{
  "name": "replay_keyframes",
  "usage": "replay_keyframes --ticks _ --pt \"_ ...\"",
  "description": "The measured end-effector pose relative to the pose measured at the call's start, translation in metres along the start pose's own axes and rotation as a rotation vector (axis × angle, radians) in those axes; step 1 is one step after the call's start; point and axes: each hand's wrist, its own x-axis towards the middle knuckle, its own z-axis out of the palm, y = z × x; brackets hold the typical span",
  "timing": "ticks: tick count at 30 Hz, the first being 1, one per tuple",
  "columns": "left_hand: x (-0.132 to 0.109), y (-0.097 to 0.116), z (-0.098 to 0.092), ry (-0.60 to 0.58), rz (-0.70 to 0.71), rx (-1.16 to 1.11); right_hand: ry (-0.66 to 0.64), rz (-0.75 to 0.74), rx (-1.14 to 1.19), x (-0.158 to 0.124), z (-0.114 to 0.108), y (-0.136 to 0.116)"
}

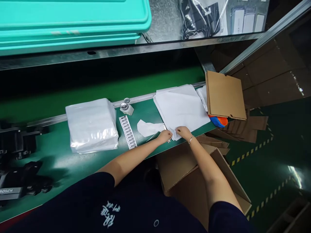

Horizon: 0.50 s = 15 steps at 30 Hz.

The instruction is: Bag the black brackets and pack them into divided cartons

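A stack of thin white sheets (182,105) lies on the green workbench, its near corner bunched up between my hands. My left hand (164,137) is closed, with its fingertips pinching the left side of that corner. Just to the right, my right hand (184,132) is closed too, its thumb and finger on the corner's edge. A slim metallic tool (165,127) lies partly under my left hand, its kind hidden. Beside it rests a loose, irregular white piece (148,128) of sheet material.
Left of the hands are a printed label strip (128,132), a small white bottle with a metal top (126,109) and a pile of clear plastic bags (92,126). Flat cardboard boxes (225,95) stand at right. An open carton (184,181) sits below the bench edge.
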Motion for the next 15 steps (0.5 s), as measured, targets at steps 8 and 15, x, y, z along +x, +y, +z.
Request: replay_keyframes --ticks 8,15 --pt "0.017 0.006 0.014 0.098 -0.127 -0.12 0.066 -0.026 0.138 0.002 0.003 0.008" --pt "0.022 0.009 0.02 0.124 -0.135 -0.138 0.079 -0.012 0.168 0.001 0.002 0.007"
